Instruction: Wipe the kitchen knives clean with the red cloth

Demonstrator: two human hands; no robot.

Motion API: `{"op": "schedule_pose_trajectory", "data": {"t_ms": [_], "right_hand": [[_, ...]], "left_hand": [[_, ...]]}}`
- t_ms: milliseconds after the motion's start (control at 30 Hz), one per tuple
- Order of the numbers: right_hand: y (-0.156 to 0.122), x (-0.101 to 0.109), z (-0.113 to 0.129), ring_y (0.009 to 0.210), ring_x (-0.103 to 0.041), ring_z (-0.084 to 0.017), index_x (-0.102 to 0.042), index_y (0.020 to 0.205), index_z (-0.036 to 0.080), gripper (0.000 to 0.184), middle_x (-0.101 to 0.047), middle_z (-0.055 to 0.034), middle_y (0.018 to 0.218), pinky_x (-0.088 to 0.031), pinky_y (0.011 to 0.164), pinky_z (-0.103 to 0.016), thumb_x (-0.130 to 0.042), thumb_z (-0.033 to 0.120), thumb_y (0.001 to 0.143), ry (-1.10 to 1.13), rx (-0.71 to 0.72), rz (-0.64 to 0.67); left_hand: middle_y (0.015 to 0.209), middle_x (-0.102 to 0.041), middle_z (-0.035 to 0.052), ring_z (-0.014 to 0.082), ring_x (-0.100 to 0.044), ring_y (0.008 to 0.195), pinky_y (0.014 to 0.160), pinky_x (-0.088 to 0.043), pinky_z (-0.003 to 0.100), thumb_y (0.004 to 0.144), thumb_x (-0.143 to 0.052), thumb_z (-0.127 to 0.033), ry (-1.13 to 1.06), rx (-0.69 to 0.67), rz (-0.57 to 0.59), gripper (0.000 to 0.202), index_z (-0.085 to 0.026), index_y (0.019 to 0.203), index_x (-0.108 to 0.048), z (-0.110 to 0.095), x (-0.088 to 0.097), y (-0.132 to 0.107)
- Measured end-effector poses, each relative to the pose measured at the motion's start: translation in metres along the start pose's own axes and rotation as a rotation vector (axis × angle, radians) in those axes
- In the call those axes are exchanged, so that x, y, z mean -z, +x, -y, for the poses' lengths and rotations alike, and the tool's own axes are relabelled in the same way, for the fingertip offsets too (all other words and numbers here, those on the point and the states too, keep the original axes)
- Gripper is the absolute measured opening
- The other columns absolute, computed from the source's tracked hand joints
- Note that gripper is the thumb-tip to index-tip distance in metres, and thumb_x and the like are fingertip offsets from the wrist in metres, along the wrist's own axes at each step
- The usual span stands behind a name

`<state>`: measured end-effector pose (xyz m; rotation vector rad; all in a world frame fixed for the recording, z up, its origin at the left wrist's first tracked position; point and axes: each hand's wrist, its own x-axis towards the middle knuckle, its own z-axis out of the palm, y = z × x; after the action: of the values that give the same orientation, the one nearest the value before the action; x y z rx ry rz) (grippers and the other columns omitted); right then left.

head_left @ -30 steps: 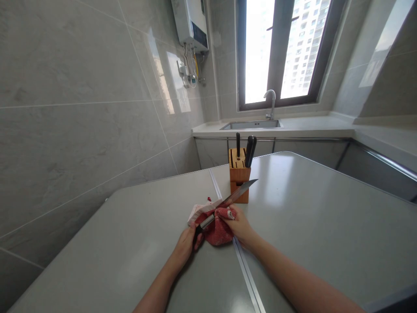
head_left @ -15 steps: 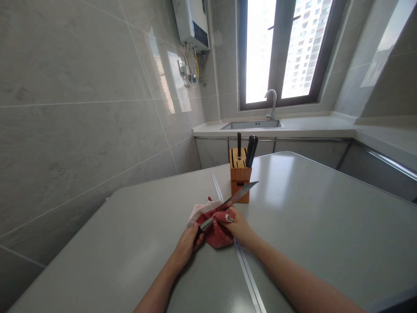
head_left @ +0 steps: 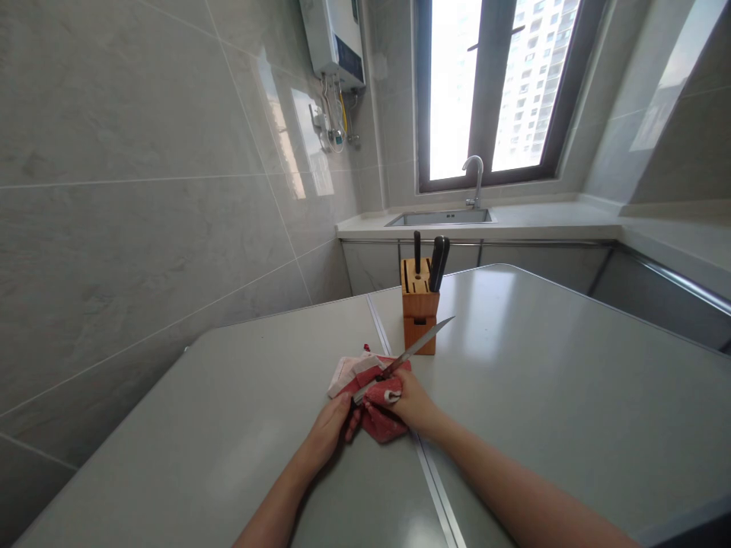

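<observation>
The knife block [head_left: 420,305] stands on the table [head_left: 217,426], behind the cloth [head_left: 384,424].

Kitchen: knife block [head_left: 421,306] just past right hand [head_left: 416,403], 1 sink [head_left: 426,218] with faucet [head_left: 478,183] in counter [head_left: 553,215] well beyond that hand, piped wall unit [head_left: 331,38] high beyond left hand [head_left: 330,428].

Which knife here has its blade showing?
The knife held in the left hand, its blade slanting out of the red cloth; those in the wooden block show only dark handles.
</observation>
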<state>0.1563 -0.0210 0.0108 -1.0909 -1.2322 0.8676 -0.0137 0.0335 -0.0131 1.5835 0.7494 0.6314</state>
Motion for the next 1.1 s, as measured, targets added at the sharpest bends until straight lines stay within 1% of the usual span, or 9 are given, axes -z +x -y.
{"op": "schedule_pose_trajectory", "data": {"t_ms": [100, 233, 367, 467, 667, 767, 867, 1100], "right_hand": [[-0.002, -0.003, -0.003, 0.073, -0.061, -0.019, -0.063, 0.084, 0.015, 0.024, -0.068, -0.0036, 0.082, -0.050, 0.069, -0.030, -0.067, 0.019, 0.060, -0.069, 0.039, 0.013], [-0.004, -0.004, -0.003, 0.070, -0.060, -0.019, -0.063, 0.078, 0.016, 0.020, -0.068, -0.0032, 0.077, -0.049, 0.066, -0.029, -0.069, 0.019, 0.060, -0.094, 0.023, 0.038], [-0.003, -0.004, 0.001, 0.076, -0.061, -0.020, -0.063, 0.088, 0.017, 0.029, -0.068, -0.0037, 0.084, -0.049, 0.070, -0.031, -0.069, 0.018, 0.059, -0.047, 0.026, 0.055], [-0.003, -0.006, 0.003, 0.074, -0.060, -0.020, -0.062, 0.090, 0.019, 0.031, -0.067, -0.0033, 0.083, -0.049, 0.070, -0.031, -0.067, 0.016, 0.059, -0.055, 0.012, 0.035], [-0.004, -0.007, 0.006, 0.074, -0.058, -0.019, -0.062, 0.085, 0.020, 0.026, -0.066, -0.0031, 0.082, -0.048, 0.071, -0.031, -0.068, 0.016, 0.060, -0.060, 0.052, 0.034], [-0.004, -0.007, 0.005, 0.075, -0.058, -0.019, -0.060, 0.083, 0.020, 0.023, -0.066, -0.0027, 0.082, -0.047, 0.073, -0.031, -0.068, 0.016, 0.062, -0.036, 0.086, 0.029], [-0.004, -0.007, 0.004, 0.077, -0.058, -0.018, -0.059, 0.083, 0.020, 0.021, -0.066, -0.0028, 0.084, -0.047, 0.076, -0.031, -0.066, 0.018, 0.064, 0.003, 0.091, 0.033], [-0.005, -0.007, 0.000, 0.077, -0.058, -0.018, -0.059, 0.083, 0.020, 0.019, -0.065, -0.0022, 0.083, -0.046, 0.076, -0.031, -0.067, 0.021, 0.065, 0.031, 0.091, 0.035]], "left_hand": [[0.054, -0.045, -0.0023, 0.0071, -0.038, 0.045, 0.045, -0.029, 0.020, 0.083, -0.035, -0.064, -0.042, -0.030, 0.037, 0.055, -0.013, 0.069, -0.051, 0.000, -0.001, -0.002], [0.055, -0.044, -0.0028, 0.0076, -0.037, 0.046, 0.046, -0.029, 0.020, 0.085, -0.033, -0.063, -0.035, -0.065, 0.074, 0.054, -0.014, 0.072, -0.050, -0.001, -0.001, -0.002], [0.054, -0.043, -0.0030, 0.0084, -0.039, 0.049, 0.051, -0.031, 0.021, 0.087, -0.034, -0.059, 0.024, -0.123, 0.098, 0.049, -0.015, 0.068, -0.047, -0.001, 0.001, -0.002], [0.056, -0.044, -0.0026, 0.0082, -0.040, 0.049, 0.050, -0.030, 0.021, 0.087, -0.037, -0.057, 0.040, -0.127, 0.103, 0.046, -0.015, 0.069, -0.045, -0.002, 0.003, -0.002], [0.060, -0.044, -0.0030, 0.0078, -0.040, 0.050, 0.049, -0.031, 0.020, 0.086, -0.041, -0.055, 0.069, -0.138, 0.113, 0.043, -0.014, 0.073, -0.047, -0.004, 0.003, -0.001], [0.061, -0.043, -0.0035, 0.0078, -0.040, 0.051, 0.049, -0.031, 0.020, 0.086, -0.044, -0.053, 0.073, -0.145, 0.115, 0.040, -0.014, 0.076, -0.048, -0.004, 0.003, -0.001], [0.063, -0.044, -0.0036, 0.0077, -0.039, 0.051, 0.048, -0.032, 0.020, 0.085, -0.046, -0.052, 0.063, -0.146, 0.118, 0.038, -0.015, 0.078, -0.048, -0.004, 0.003, -0.001], [0.061, -0.044, -0.0039, 0.0083, -0.039, 0.050, 0.048, -0.030, 0.020, 0.085, -0.047, -0.051, 0.082, -0.144, 0.103, 0.037, -0.015, 0.078, -0.047, -0.007, 0.003, -0.002]]}}
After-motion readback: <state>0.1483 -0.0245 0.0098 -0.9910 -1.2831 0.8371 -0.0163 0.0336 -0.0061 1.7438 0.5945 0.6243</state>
